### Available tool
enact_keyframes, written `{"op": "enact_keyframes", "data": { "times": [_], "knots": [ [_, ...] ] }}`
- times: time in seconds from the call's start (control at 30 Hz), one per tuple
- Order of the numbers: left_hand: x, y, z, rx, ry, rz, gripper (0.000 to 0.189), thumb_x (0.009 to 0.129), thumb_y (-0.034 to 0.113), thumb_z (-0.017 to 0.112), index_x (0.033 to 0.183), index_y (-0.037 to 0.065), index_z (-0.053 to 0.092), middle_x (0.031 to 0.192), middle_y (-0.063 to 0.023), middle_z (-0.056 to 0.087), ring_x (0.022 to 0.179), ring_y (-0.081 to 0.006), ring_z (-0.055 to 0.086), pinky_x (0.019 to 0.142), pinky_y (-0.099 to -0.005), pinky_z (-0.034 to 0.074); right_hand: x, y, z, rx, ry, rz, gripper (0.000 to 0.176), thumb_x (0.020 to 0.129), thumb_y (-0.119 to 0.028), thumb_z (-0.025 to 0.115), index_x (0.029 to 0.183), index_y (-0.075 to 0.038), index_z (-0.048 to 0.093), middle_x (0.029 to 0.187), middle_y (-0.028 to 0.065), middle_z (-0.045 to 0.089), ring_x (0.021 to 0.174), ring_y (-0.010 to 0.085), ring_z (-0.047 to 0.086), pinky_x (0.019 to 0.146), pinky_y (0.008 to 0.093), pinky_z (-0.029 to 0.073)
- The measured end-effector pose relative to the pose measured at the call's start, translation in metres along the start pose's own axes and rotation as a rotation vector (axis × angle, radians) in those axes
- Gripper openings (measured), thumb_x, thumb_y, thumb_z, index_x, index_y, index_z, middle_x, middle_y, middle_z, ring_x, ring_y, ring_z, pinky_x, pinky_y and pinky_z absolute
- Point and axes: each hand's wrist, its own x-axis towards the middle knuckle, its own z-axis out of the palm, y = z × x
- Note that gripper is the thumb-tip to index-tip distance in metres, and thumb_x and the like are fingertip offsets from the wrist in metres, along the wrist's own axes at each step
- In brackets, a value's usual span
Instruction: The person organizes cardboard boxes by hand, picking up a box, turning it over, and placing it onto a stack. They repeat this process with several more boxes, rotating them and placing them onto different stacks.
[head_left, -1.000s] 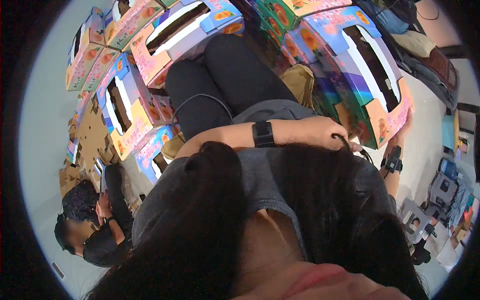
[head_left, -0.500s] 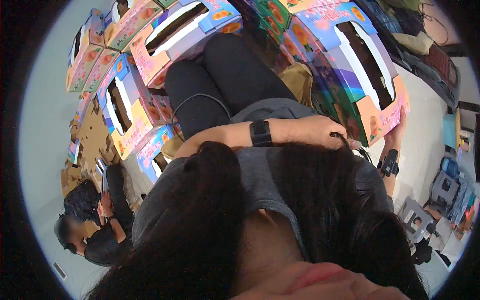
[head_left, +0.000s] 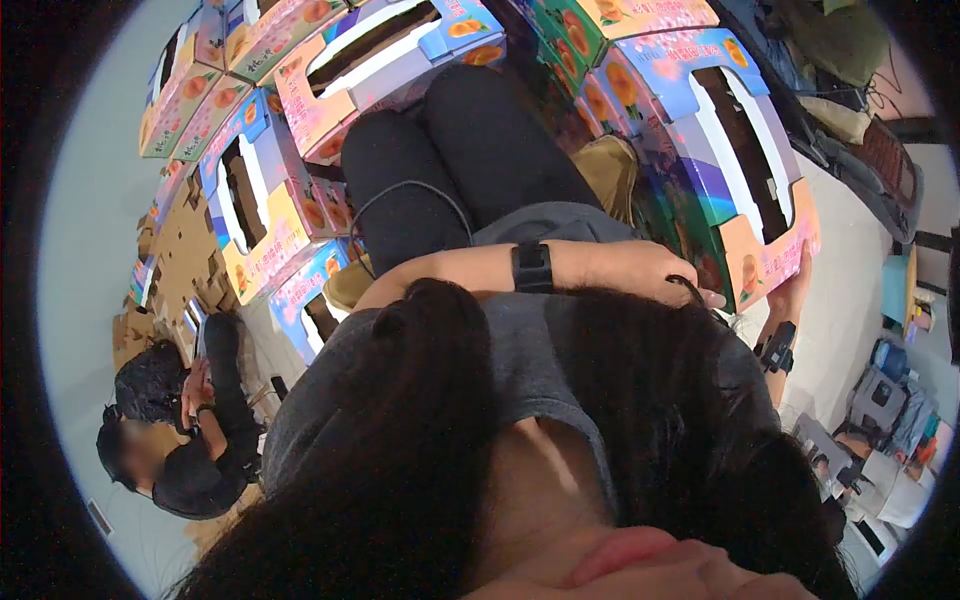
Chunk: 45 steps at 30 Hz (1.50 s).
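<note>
A printed cardboard fruit box (head_left: 650,130), decorated with peaches and with a long cut-out in its top, stands at my right side. My right hand (head_left: 792,290) holds the near end of this box, its fingers along the lower right corner. Across my lap reaches my left arm with a black wrist band. My left hand (head_left: 655,275) is closed around a thin black cord (head_left: 686,286), close to the box's near edge. Much of the cord and the right palm are hidden.
More fruit boxes, among them a peach-printed box (head_left: 325,85), are stacked ahead and to the left. Flattened cardboard (head_left: 185,240) lies at far left. A seated person (head_left: 190,470) is at lower left. Grey stools (head_left: 875,400) and a dark bag stand to the right.
My view has shifted slightly, so the boxes ahead sit a little further right. Both my hands keep their places at the cord and box. The seated person's hands have moved up.
</note>
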Motion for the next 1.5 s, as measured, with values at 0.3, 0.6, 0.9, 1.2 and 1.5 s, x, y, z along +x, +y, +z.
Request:
{"op": "enact_keyframes", "data": {
  "times": [0.3,0.6,0.9,1.2,1.5],
  "knots": [
    [-0.004,0.009,-0.002,0.013,-0.007,0.018,0.027,0.085,0.019,0.057,0.110,0.008,0.059,0.101,-0.0151,0.065,0.095,-0.0318,0.062,0.081,-0.0396,0.047,-0.001,0.002,0.006,-0.018,0.038,-0.012,0.057,0.095,-0.045,0.046,0.136,-0.007,0.039,0.129,0.0100,0.052,0.113,0.0237,0.055,0.095,0.0420,0.045],
    [-0.010,0.023,-0.007,-0.106,-0.017,-0.028,0.030,0.091,0.028,0.049,0.104,0.004,0.063,0.096,-0.0147,0.065,0.091,-0.0260,0.062,0.082,-0.0361,0.047,0.018,-0.018,-0.019,-0.792,0.629,-0.152,0.091,0.079,-0.063,0.058,0.144,-0.005,0.032,0.140,0.0196,0.041,0.131,0.0361,0.036,0.107,0.0469,0.031],
    [-0.015,0.012,-0.008,-0.045,-0.008,-0.192,0.047,0.091,0.049,0.054,0.108,0.005,0.062,0.095,-0.0128,0.067,0.090,-0.0249,0.064,0.079,-0.0339,0.048,-0.032,-0.033,0.044,-1.012,0.274,0.183,0.119,0.068,-0.078,0.055,0.150,-0.011,0.000,0.137,0.0178,0.034,0.083,0.0252,0.058,0.068,0.0441,0.051],
    [-0.016,0.000,-0.006,-0.049,-0.055,-0.077,0.053,0.093,0.050,0.047,0.113,0.002,0.060,0.101,-0.0171,0.066,0.092,-0.0276,0.063,0.081,-0.0356,0.047,-0.026,-0.016,0.052,-0.752,0.296,0.086,0.122,0.073,-0.056,0.067,0.142,0.004,-0.014,0.073,0.0025,0.044,0.052,0.0103,0.043,0.043,0.0263,0.036],
    [-0.024,0.005,-0.015,-0.079,-0.103,-0.043,0.054,0.094,0.048,0.046,0.116,0.000,0.059,0.111,-0.0213,0.062,0.104,-0.0322,0.059,0.088,-0.0387,0.045,0.041,-0.034,0.054,-0.572,0.133,0.110,0.077,0.078,-0.054,0.064,0.131,-0.008,0.031,0.089,0.0024,0.055,0.074,0.0116,0.055,0.058,0.0273,0.047]
  ]
}}
